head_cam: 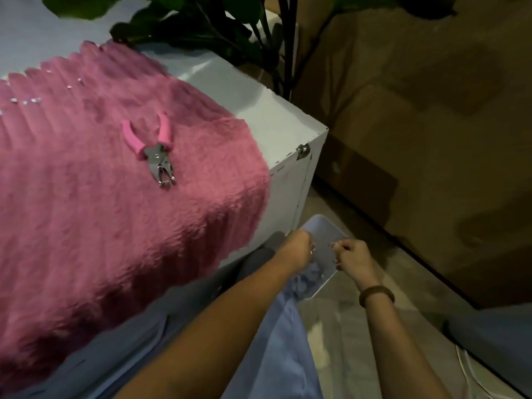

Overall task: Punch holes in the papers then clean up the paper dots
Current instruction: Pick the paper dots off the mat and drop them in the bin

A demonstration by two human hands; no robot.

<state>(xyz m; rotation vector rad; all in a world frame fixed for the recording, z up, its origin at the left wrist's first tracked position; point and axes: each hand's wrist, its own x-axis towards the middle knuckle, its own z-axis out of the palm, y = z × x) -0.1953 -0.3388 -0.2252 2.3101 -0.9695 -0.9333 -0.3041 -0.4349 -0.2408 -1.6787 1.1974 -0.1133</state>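
Observation:
A hole punch (157,148) with pink handles lies on a pink fuzzy cloth (100,211) that covers a white table (288,131). Small white paper dots (26,100) are scattered on the cloth at the far left. Both my hands are off the table, low at the right, over a clear plastic container (324,228) on the floor, which holds pale blue crumpled bits. My left hand (298,249) is closed in a fist above it. My right hand (354,262) has its fingertips pinched together; I cannot see anything between them. A pale blue sheet (288,349) lies under my left forearm.
The table's corner with a metal latch (303,151) stands just left of my hands. A leafy plant (230,30) rises behind the table. Brown cardboard boxes (431,139) fill the right side. A white cable (472,375) runs along the floor at the bottom right.

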